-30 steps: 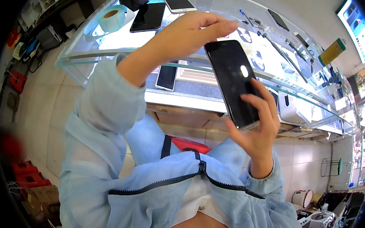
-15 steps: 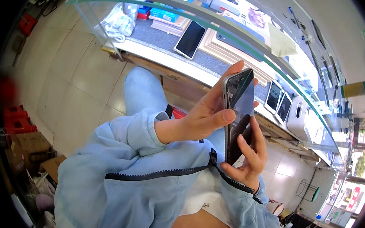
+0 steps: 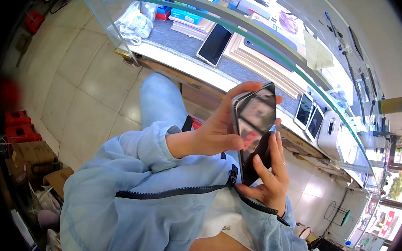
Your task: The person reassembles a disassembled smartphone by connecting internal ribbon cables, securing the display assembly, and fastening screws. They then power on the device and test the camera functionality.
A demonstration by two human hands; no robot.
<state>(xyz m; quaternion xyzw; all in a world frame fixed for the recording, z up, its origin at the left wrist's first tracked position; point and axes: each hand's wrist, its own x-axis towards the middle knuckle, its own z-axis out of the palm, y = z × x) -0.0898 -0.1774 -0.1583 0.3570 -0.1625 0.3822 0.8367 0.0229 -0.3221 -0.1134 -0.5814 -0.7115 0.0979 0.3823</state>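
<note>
Gripped by both hands, black smartphone (image 3: 255,129) held upright above lap, in front of glass display counter (image 3: 281,42). Left hand (image 3: 219,131) clasps its upper edge; right hand (image 3: 267,177) closed round its lower end. Phones (image 3: 214,45) lie inside counter.

we count: hands 2 (left (image 3: 214,133), right (image 3: 265,176)) | held phone 1 (image 3: 255,124) | phones in glass case 3, at 12–2 o'clock | red crates 2, 9 o'clock

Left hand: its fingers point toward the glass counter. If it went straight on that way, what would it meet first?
Probably the glass counter's edge, past the smartphone that the left hand already grips with the right hand; depth is unclear.
</note>
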